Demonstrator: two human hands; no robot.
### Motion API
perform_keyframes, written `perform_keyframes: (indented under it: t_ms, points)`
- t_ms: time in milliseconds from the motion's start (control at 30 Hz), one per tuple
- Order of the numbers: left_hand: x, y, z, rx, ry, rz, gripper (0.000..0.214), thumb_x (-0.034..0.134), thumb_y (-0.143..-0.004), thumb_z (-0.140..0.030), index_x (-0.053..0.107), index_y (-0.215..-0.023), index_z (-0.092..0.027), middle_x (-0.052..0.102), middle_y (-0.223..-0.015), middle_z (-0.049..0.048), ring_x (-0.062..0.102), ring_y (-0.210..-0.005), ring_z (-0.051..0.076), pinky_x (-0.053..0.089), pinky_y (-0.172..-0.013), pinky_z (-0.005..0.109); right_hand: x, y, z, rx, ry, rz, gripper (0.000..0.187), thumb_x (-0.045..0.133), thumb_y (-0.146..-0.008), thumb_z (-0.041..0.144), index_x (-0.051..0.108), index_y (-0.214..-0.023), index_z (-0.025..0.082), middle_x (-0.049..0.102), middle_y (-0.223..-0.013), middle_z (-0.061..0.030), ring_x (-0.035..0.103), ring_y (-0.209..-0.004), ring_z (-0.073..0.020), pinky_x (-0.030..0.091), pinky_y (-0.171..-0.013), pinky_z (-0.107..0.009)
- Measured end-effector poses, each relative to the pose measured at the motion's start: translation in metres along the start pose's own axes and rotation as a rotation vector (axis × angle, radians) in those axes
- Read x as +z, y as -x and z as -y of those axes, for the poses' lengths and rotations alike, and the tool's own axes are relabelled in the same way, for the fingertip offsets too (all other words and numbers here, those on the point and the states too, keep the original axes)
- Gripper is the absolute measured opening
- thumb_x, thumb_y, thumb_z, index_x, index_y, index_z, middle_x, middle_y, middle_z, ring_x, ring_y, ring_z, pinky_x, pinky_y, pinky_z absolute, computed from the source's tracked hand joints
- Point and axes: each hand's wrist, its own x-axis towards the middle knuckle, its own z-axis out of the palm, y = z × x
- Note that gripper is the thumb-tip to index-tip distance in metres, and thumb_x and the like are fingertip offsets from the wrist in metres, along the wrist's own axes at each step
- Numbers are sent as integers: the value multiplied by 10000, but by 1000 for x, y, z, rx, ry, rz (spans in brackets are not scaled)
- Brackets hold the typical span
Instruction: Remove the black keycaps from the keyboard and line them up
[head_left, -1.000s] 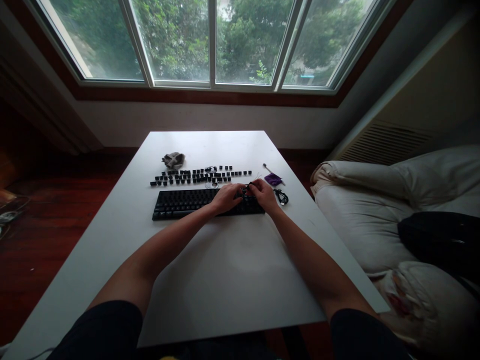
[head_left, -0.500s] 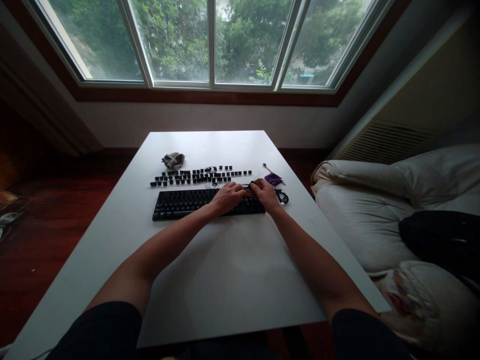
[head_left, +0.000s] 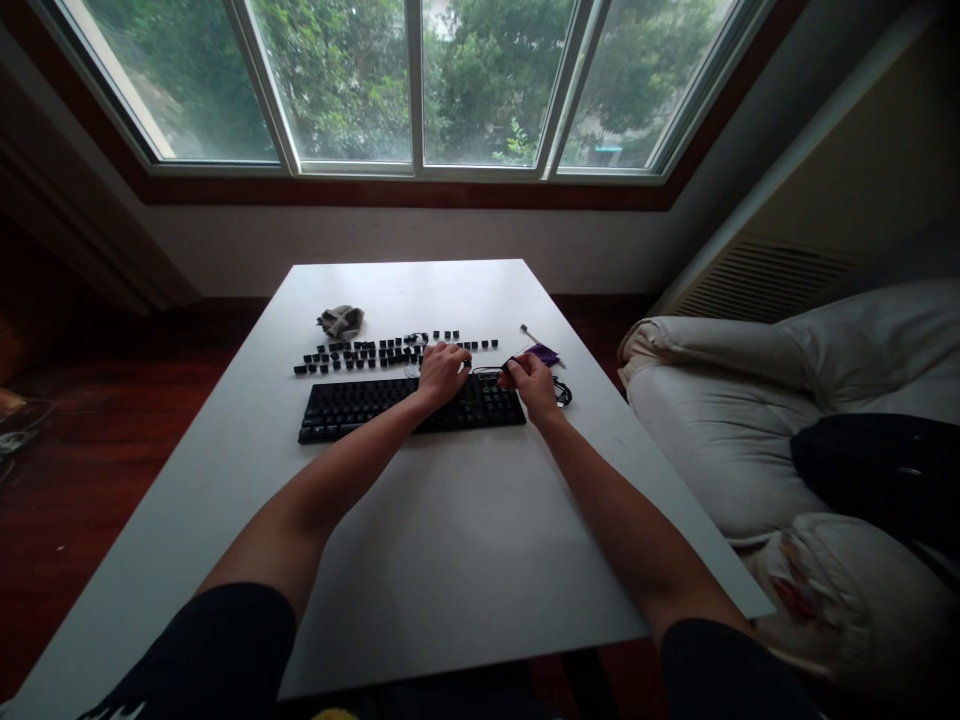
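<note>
A black keyboard (head_left: 360, 405) lies on the white table. My left hand (head_left: 444, 372) is over its rear edge, fingers curled and pinched around a small dark piece that looks like a black keycap (head_left: 466, 364). Just above the keyboard's right end, my right hand (head_left: 532, 385) is closed on a small black-and-red tool, seemingly a keycap puller (head_left: 508, 373), partly hidden by the fingers. Behind the keyboard, rows of loose black keycaps (head_left: 360, 356) are spread out, some of them covered by my left hand.
A crumpled grey cloth (head_left: 341, 322) sits behind the keycaps. To the right are a small brush (head_left: 532, 334), a purple cloth or pouch (head_left: 545, 354) and a coiled black cable (head_left: 562, 393). A pale sofa (head_left: 697, 420) stands beside the white table (head_left: 450, 560).
My hands, close together over the keyboard's right part before, are now apart. The left has moved left toward the loose keycaps; the right stays near the keyboard's right end. The view shifted slightly.
</note>
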Motion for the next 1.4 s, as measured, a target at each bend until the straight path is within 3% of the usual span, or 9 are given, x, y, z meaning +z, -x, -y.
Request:
perform_keyframes:
  t_ms: [267, 567, 833, 1067, 1400]
  points:
    - [27, -39, 8, -140, -88, 23, 194, 605, -872, -201, 715, -1029, -236, 641, -1170, 121, 451, -1194, 325, 325, -1006, 479, -5, 7, 0, -31, -1, -18, 388, 739, -771, 535, 579, -928, 219, 709, -798, -9, 714, -669, -197, 658, -669, -374]
    - [41, -49, 15, -204, -108, 9, 190, 619, -831, -198, 705, -1000, -214, 620, -1166, 150, 454, -1168, 348, 325, -981, 500, -7, 4, -4, -27, -19, -5, 355, 733, -791, 516, 584, -924, 223, 689, -791, -7, 707, -663, -204, 648, -649, -376]
    - [35, -39, 21, -169, -30, 3, 235, 647, -843, -223, 690, -1073, -240, 592, -1208, 136, 440, -1211, 350, 326, -1014, 503, -10, -4, -5, -111, 49, 100, 320, 654, -852, 526, 557, -958, 240, 677, -884, -14, 704, -732, -200, 620, -701, -370]
    - [23, -20, 12, -70, -8, 11, 188, 614, -889, -228, 713, -1048, -245, 617, -1205, 106, 474, -1188, 319, 360, -1002, 476, -8, 1, 14, -290, 435, 213, 240, 540, -947, 461, 614, -1031, 248, 721, -892, -33, 699, -822, -231, 563, -803, -374]
    - [8, 3, -2, 50, 38, 25, 168, 610, -917, -251, 733, -1031, -261, 642, -1136, 84, 508, -1140, 295, 381, -965, 451, -3, -3, 28, -384, 631, 445, 226, 541, -953, 399, 677, -1040, 241, 725, -822, -15, 661, -733, -206, 478, -699, -304]
